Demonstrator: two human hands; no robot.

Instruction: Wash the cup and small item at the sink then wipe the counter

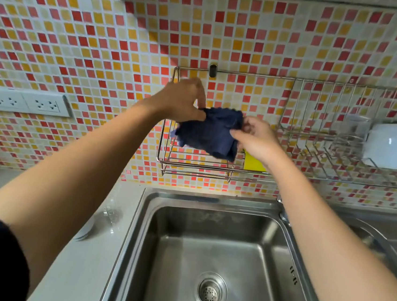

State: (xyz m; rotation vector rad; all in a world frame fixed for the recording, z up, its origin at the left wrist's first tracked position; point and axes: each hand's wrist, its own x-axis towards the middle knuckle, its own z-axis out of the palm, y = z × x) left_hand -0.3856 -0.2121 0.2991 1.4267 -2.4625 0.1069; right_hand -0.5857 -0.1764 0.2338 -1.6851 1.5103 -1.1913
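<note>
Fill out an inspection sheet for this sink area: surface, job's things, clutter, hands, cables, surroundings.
Surface: pale counter left of the steel sink; the basin shows only its drain strainer.
Job's things: white cup sits in the wire rack at right; dark blue cloth is held up in front of the rack's left part.
Clutter: yellow sponge in the rack; clear round thing on the counter, too blurred to name.
Hands: left hand pinches the cloth's upper left edge; right hand grips its right side.
Cables: nothing seen.
Surroundings: mosaic tile wall; double socket at left.
</note>
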